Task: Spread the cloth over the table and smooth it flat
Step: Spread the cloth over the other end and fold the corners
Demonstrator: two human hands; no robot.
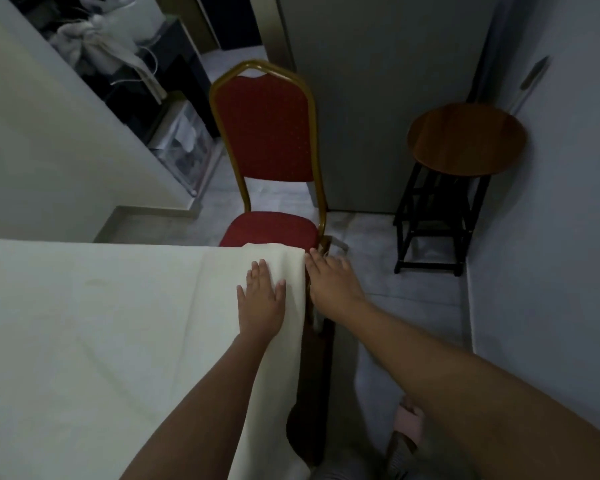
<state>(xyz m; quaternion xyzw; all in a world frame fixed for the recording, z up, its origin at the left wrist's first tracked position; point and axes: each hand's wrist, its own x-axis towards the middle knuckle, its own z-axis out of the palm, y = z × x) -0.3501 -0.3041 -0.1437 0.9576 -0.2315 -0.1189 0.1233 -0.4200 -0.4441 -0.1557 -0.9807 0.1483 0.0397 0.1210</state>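
A person's left hand (262, 299) lies palm down, fingers spread and flat, on the plain cream-white cotton cloth (118, 323) near the far right corner of the table, pressing the fabric and gripping nothing. Just beside it, over the table's right edge, the right hand (329, 278) reaches along the hanging side of the cloth with its fingers extended toward the corner; whether it pinches the hem or only brushes it cannot be told, since the palm faces away. The cloth already covers the visible tabletop, its long run stretching leftward from the hands, with faint creases crossing the middle and a soft raised fold at the corner, where it drapes over the seat of a red upholstered banquet chair with a gold metal frame (264, 133) pushed up to the far side. A strip of the dark wooden table edge (312, 368) shows below the overhang on the right. By this view the spreading looks largely done, and the corner fold lies straight ahead of the left fingertips, so the left hand is the nearer one to sweep it flat while the right steadies the drop. A round wooden-topped stool on black legs (465, 140) stands well apart against the wall.
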